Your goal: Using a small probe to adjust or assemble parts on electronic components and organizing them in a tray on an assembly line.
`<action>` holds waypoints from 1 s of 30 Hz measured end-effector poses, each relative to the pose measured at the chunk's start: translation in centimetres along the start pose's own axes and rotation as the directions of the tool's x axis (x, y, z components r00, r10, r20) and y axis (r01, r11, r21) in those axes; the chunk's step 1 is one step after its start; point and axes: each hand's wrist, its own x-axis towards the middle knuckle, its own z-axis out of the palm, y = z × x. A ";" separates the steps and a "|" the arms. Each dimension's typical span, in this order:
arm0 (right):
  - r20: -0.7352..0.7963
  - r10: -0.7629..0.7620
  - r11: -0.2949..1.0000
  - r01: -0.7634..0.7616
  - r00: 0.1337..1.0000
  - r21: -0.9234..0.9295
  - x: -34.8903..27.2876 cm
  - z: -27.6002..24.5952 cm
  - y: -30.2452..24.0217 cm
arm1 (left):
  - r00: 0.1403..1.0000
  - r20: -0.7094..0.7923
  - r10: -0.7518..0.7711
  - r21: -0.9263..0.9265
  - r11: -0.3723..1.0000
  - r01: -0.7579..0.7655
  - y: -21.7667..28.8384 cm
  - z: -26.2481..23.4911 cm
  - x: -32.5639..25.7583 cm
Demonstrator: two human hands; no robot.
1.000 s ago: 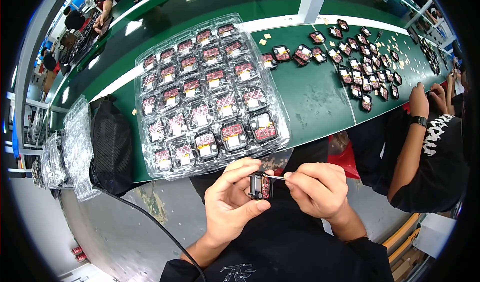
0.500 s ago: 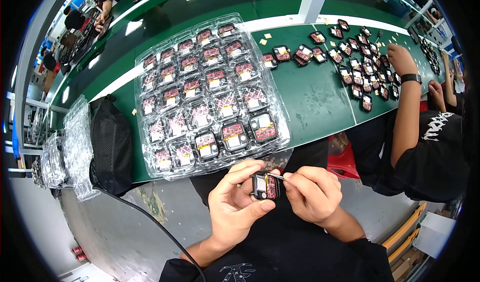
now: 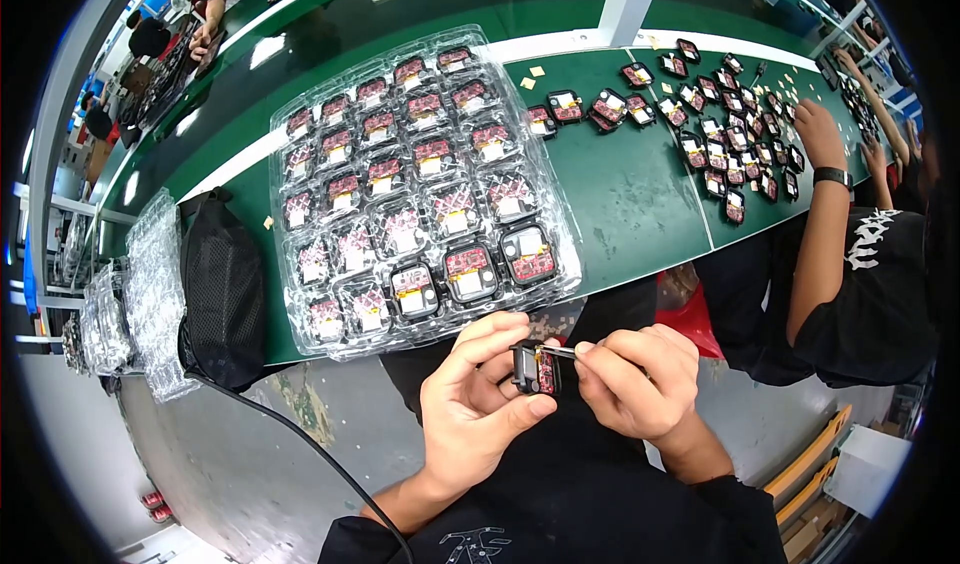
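Observation:
My left hand (image 3: 468,409) grips a small black watch-like case (image 3: 524,367) by its edges, thumb at the bottom and fingers behind. Its open side shows a pale silver block, a red circuit board and a bit of yellow tape. In a pinch, my right hand (image 3: 645,382) holds thin metal tweezers (image 3: 562,352), whose tips reach the upper part of the red board. Beyond my hands, a clear plastic tray (image 3: 572,254) carries rows of similar open cases; the nearest ones, like this case (image 3: 470,272), lie uncovered by plastic.
Many loose cases (image 3: 735,144) are heaped on the green table (image 3: 630,234) to the right. A co-worker's hand (image 3: 820,136) reaches beside them. At the left stand a black mesh bag (image 3: 225,294) and bubble wrap (image 3: 155,299). A black cable (image 3: 300,439) runs past my left arm.
My left hand has turned the case slightly, so its face is more edge-on. My right hand with the tweezers has shifted a little right. The co-worker's hand has moved right.

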 end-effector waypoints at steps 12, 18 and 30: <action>-0.010 0.014 1.000 -0.014 1.000 0.025 -0.2 0.4 0.3 | 1.000 0.005 -0.011 -0.013 1.000 0.011 -0.2 0.1 0.1; -0.014 0.064 0.997 -0.063 0.998 0.049 -1.0 0.6 0.2 | 1.000 -0.008 -0.022 -0.056 0.998 0.022 -0.5 0.2 0.0; -0.006 0.086 0.991 -0.085 0.996 0.100 -0.8 0.6 0.0 | 1.000 -0.001 -0.021 -0.033 0.999 0.021 -0.6 0.0 0.0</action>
